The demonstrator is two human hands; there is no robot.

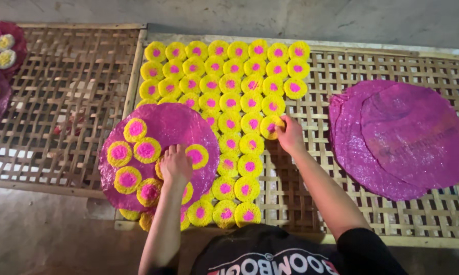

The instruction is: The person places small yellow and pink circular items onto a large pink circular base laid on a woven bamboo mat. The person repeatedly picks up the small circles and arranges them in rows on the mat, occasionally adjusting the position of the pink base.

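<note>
Bare concrete floor, with two woven bamboo racks laid side by side on it: a dark rack [71, 102] at left, a paler rack [341, 198] in the middle and right. Rows of yellow discs with pink centres [230, 84] cover the left part of the pale rack, packed edge to edge from far to near.

The right hand [290, 133] is at the right edge of those rows, fingers [283, 122] pinched together on one yellow disc [269, 127] that touches its neighbours. The left hand [175, 165] rests on a round magenta tray [173, 125] lying over the near-left corner of the rows; its fingers are curled down among loose discs [138, 150] on the tray, and whether they grip one cannot be told. The tray hides part of the rows beneath it.

A stack of magenta round trays [400, 137] lies at right on the pale rack, well apart from both hands. At far left, more magenta trays with yellow and white discs [3, 46] sit on the dark rack, cut off by the edge. Black shirt [270, 254] is at the near edge.
</note>
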